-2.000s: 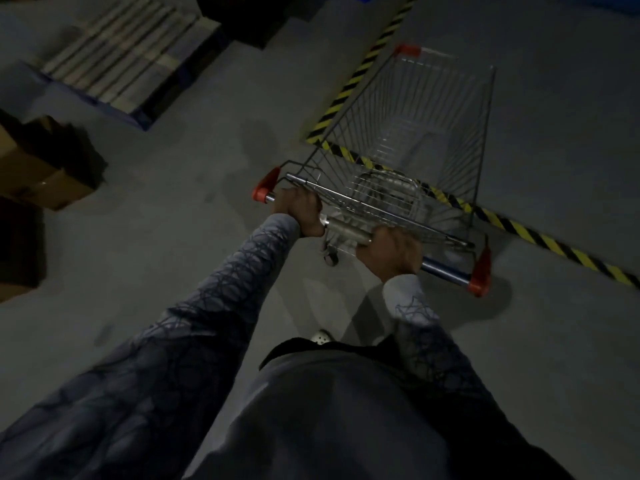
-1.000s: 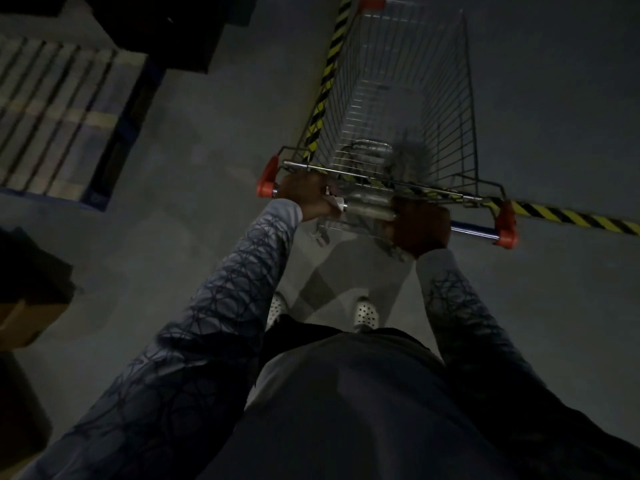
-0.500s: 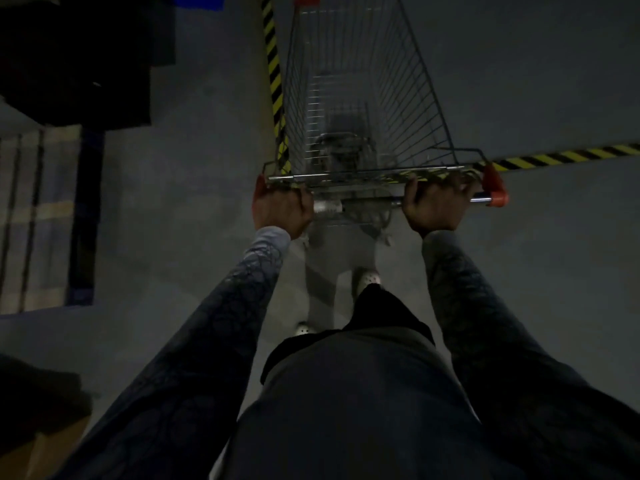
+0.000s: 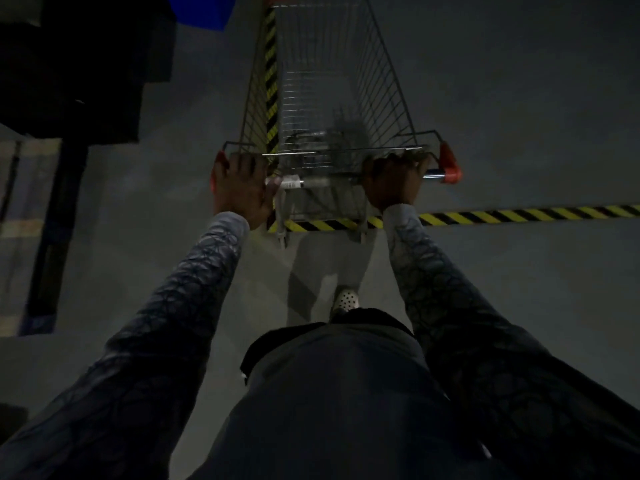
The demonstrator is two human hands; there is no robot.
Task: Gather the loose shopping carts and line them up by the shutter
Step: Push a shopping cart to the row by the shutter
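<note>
The left grip [image 4: 239, 188] and the right grip [image 4: 393, 181] each close around the handle bar [image 4: 311, 183] of the wire shopping cart [image 4: 329, 81], one at either end. The cart stands on the grey floor [image 4: 519, 98], over a corner of yellow-black hazard tape [image 4: 519, 214].

Upright silver wire shopping cart [image 4: 346, 81] — red caps [image 4: 450, 166] on both handle ends — standing over the yellow-black floor tape [image 4: 519, 214], nose pointing away.
</note>
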